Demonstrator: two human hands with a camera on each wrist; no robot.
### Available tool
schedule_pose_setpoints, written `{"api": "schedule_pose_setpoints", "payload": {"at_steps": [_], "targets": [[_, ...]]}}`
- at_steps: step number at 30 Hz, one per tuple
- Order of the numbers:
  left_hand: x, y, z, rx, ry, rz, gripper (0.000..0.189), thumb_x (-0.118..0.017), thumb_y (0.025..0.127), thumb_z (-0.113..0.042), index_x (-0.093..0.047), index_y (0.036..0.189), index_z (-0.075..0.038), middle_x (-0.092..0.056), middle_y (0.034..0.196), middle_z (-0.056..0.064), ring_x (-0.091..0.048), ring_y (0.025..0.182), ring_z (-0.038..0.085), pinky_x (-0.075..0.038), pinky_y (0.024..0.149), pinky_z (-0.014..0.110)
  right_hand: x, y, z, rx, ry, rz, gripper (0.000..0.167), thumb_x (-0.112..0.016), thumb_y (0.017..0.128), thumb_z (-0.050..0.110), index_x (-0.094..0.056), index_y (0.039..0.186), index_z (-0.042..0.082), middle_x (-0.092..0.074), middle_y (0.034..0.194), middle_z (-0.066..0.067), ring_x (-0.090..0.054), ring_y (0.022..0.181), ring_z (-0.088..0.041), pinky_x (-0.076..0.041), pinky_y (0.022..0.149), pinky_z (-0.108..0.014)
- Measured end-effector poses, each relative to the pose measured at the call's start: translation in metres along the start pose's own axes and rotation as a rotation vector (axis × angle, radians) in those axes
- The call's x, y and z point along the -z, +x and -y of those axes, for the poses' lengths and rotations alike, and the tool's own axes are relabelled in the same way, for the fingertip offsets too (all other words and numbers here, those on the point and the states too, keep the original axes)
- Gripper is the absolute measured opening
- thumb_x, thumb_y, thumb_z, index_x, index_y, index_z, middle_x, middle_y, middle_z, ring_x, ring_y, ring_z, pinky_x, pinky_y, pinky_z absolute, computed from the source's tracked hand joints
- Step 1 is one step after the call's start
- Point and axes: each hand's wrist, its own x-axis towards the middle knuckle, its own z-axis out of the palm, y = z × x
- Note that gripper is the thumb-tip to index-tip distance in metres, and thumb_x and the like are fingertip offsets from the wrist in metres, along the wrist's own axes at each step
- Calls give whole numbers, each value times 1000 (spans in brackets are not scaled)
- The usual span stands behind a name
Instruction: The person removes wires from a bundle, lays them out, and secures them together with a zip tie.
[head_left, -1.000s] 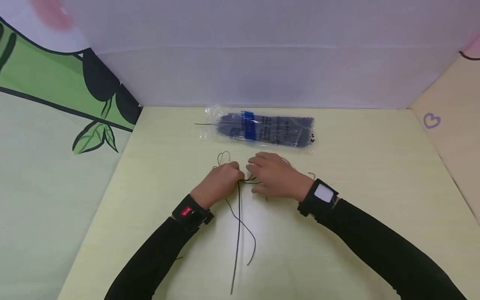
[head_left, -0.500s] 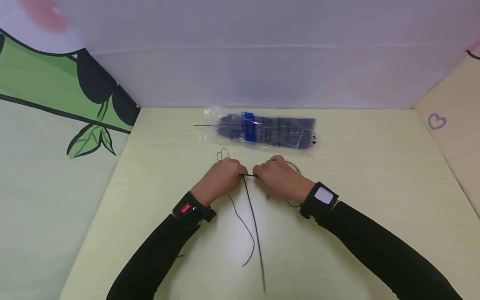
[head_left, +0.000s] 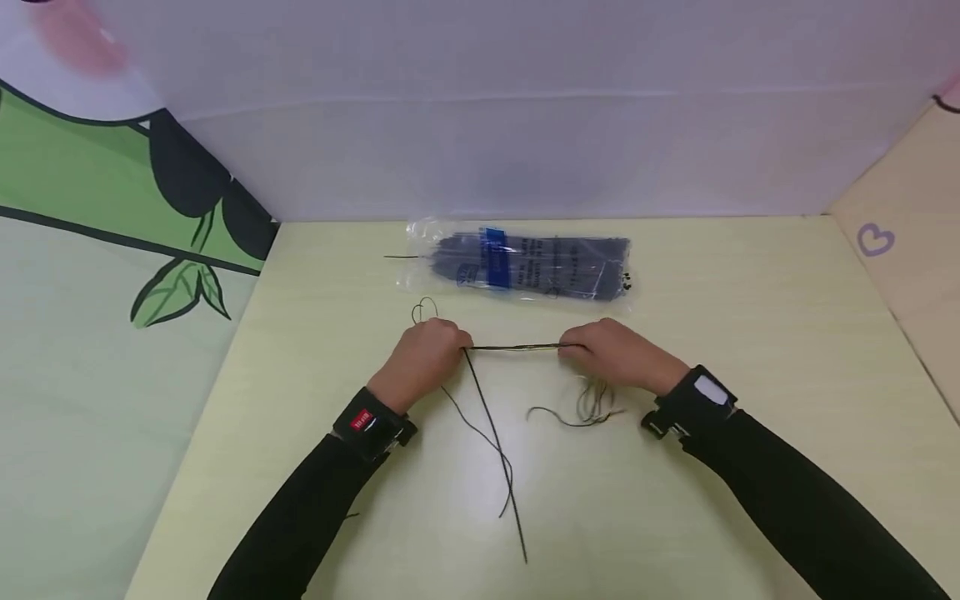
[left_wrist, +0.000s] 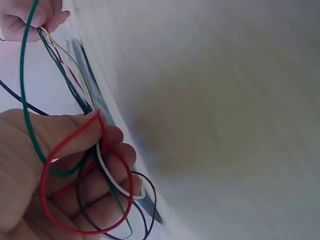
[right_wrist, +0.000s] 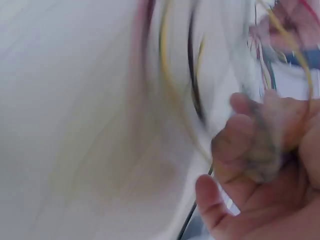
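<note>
A bundle of thin coloured wires (head_left: 517, 347) stretches straight between the two hands over the table. At its left end the left hand (head_left: 426, 358) pinches it between thumb and fingers. A red wire (left_wrist: 132, 192) loops out of that grip in the left wrist view, with white, green and black wires beside it. From the left fingertips a straight black cable tie (head_left: 487, 412) slants toward the front edge. The right hand (head_left: 618, 354) grips the bundle's other end with curled fingers; loose wire coils (head_left: 592, 404) hang below it. Blur softens the right wrist view.
A clear bag of dark cable ties (head_left: 555, 258) lies at the back of the pale table (head_left: 750, 333), one tie poking out leftward. Printed cloth walls stand behind and at both sides.
The right hand closed on the wires beside the left hand, then slid right along the bundle, leaving a longer straight stretch between the hands. The left hand shifted slightly left.
</note>
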Motion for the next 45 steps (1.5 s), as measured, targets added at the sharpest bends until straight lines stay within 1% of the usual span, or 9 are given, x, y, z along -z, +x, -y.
{"api": "schedule_pose_setpoints", "payload": {"at_steps": [7, 17, 21, 24, 25, 29, 33, 37, 45], "targets": [[5, 6, -2, 17, 29, 106, 27, -58, 88, 3, -76, 79, -17, -70, 74, 0, -61, 65, 16, -46, 51, 31, 20, -31, -24, -125, 275, 35, 21, -50, 103, 21, -68, 97, 14, -55, 73, 1, -38, 58, -10, -37, 59, -29], [9, 10, -5, 41, 78, 136, 26, -58, 89, 2, -76, 79, -15, -66, 76, 5, -63, 71, 22, -51, 53, 37, 37, -67, -56, -193, 288, 92, 16, -57, 100, 22, -72, 97, 17, -52, 70, 1, -44, 63, -11, -38, 62, -27], [7, 11, -3, 54, 88, 120, 26, -58, 89, 2, -75, 77, -14, -65, 73, 5, -62, 68, 21, -50, 54, 36, 42, -77, -63, -202, 190, 78, 18, -57, 99, 17, -73, 107, 15, -69, 93, -3, -61, 86, -16, -48, 77, -32], [7, 13, -3, 46, 93, 113, 26, -58, 88, 3, -74, 76, -15, -66, 72, 5, -62, 67, 20, -49, 53, 36, 43, -83, -67, -190, 56, 16, 26, -58, 97, 14, -71, 120, 15, -71, 117, -6, -64, 110, -25, -51, 90, -42], [7, 13, -4, 41, 90, 111, 26, -58, 88, 3, -74, 77, -15, -66, 72, 5, -62, 67, 20, -49, 53, 36, 43, -84, -69, -179, 15, -14, 25, -59, 97, 14, -71, 119, 14, -71, 117, -6, -65, 110, -25, -52, 90, -43], [6, 18, -4, 24, 111, 108, 27, -58, 88, 2, -74, 78, -16, -66, 74, 6, -64, 69, 22, -49, 51, 38, 40, -87, -73, -130, -147, -151, 17, -61, 96, 13, -69, 111, 13, -71, 93, 1, -61, 80, -14, -49, 75, -35], [4, 22, -3, 22, 154, 75, 25, -58, 87, 2, -70, 75, -17, -65, 71, 4, -61, 63, 22, -46, 48, 38, 38, -88, -75, -83, -279, -269, 12, -66, 93, 15, -54, 95, 14, -46, 65, 7, -38, 58, -8, -32, 60, -26], [3, 24, -1, -6, 200, 34, 19, -60, 89, -2, -63, 78, -17, -63, 69, 3, -57, 57, 22, -40, 43, 37, 36, -84, -78, -35, -413, -316, 26, -70, 90, 14, -45, 82, 13, -31, 59, 8, -28, 54, -8, -22, 56, -25], [-6, 30, 1, -28, 231, 10, 27, -56, 90, 3, -70, 85, -20, -65, 72, 3, -57, 59, 22, -38, 43, 35, 32, -69, -91, -19, -555, -341, 16, -67, 89, 2, -59, 79, 12, -51, 59, -1, -43, 53, -14, -32, 54, -31]]}}
